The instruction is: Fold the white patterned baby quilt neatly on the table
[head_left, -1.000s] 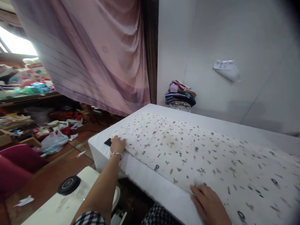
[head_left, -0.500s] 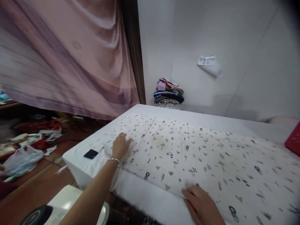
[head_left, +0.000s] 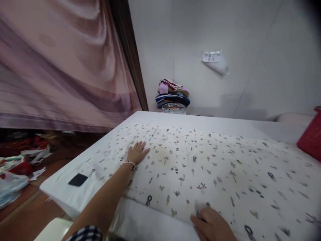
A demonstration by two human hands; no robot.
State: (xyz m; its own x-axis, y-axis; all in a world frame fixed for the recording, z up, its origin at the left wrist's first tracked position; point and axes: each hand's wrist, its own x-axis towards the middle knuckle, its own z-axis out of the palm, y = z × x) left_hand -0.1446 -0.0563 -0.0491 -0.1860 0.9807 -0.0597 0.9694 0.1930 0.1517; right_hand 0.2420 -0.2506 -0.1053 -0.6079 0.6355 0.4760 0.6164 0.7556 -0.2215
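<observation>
A white cloth printed with small dark motifs point(head_left: 205, 167) lies spread over a white table point(head_left: 175, 118). My left hand point(head_left: 137, 152) rests flat on the cloth with its fingers spread, a thin bracelet at the wrist. My right hand point(head_left: 213, 226) presses on the cloth's near edge at the bottom of the view; its fingers are bent and appear to pinch the fabric. A small black flat object point(head_left: 78, 179) lies on the table's near left corner, left of my left arm.
A stack of folded fabrics point(head_left: 172, 97) sits at the table's far end against the white wall. A pink curtain point(head_left: 62, 67) hangs at left. Plastic bags and scraps point(head_left: 15, 167) litter the floor at left. A red item point(head_left: 311, 137) lies at the right edge.
My left hand has slid from the table's left corner, by the black object, rightward and further onto the cloth, opening flat. The view has turned right. My right hand has stayed at the near edge.
</observation>
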